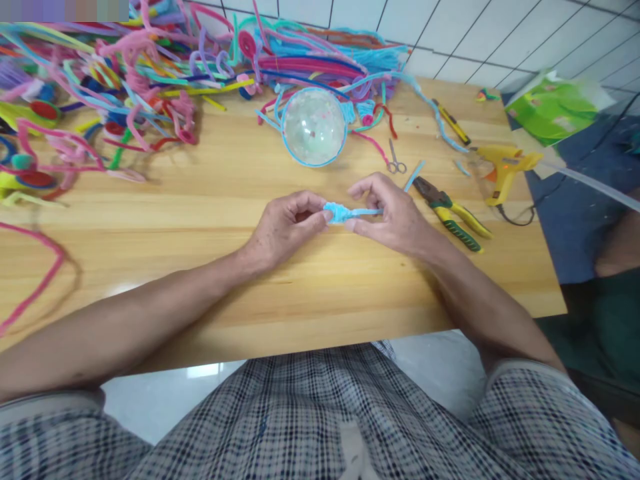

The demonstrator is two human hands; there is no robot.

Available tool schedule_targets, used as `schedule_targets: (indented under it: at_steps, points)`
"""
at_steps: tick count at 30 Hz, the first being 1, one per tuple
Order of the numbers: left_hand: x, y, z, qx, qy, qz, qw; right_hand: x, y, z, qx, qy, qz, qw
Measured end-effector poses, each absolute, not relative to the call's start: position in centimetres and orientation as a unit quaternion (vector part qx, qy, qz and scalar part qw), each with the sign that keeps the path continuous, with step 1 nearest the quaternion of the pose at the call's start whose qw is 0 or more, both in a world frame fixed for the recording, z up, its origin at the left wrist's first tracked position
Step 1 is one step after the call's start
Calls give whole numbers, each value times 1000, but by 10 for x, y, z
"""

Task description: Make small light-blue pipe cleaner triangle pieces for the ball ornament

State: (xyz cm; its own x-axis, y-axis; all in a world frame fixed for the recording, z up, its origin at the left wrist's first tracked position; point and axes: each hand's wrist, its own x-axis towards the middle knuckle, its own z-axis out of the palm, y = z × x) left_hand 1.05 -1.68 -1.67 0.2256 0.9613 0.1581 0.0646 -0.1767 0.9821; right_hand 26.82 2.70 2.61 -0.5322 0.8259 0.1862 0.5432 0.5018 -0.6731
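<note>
Near the table's middle, my left hand point(293, 223) pinches a light-blue pipe cleaner point(338, 213) by its tightly coiled end, between thumb and fingers. Its straight tail runs right into my right hand point(393, 213), whose fingers are curled around it; thumb and index finger stand apart beside the coil. A blue length sticks out beyond the right knuckles, seemingly the same tail, though the hand hides the link. Behind both hands is a clear round bowl point(315, 127) with a blue rim. Small scissors point(396, 165) and yellow-green pliers point(453, 213) lie close to my right hand.
Many coloured pipe cleaners point(165, 73) pile up at the back left. To the right are a yellow glue gun point(505, 170) with its cord, a yellow utility knife point(451, 122) and a green package point(555, 107). A pink pipe cleaner point(50, 280) curves at the left.
</note>
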Motion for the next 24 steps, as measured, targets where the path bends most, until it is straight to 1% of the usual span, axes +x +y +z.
schedule_targets:
  at_steps: [4, 8, 11, 13, 18, 20, 24]
  points:
    - [9, -11, -21, 562, 426, 473, 528, 274, 26, 26, -429, -802, 294, 293]
    - [10, -8, -22, 548, 421, 487, 534, 267, 25, 24, -459, -782, 258, 334]
    - [11, -9, -22, 545, 419, 490, 536, 260, 20, 28, -449, -790, 231, 347]
    - [11, -9, -22, 545, 418, 489, 537, 257, 16, 32, -439, -801, 229, 337]
    - [10, -9, -22, 551, 423, 482, 534, 259, 10, 36, -440, -834, 217, 252]
    - [10, -9, -23, 551, 426, 483, 531, 259, 11, 35, -452, -826, 216, 257]
    - [11, -10, -23, 563, 427, 486, 515, 258, 17, 32, -473, -791, 245, 300]
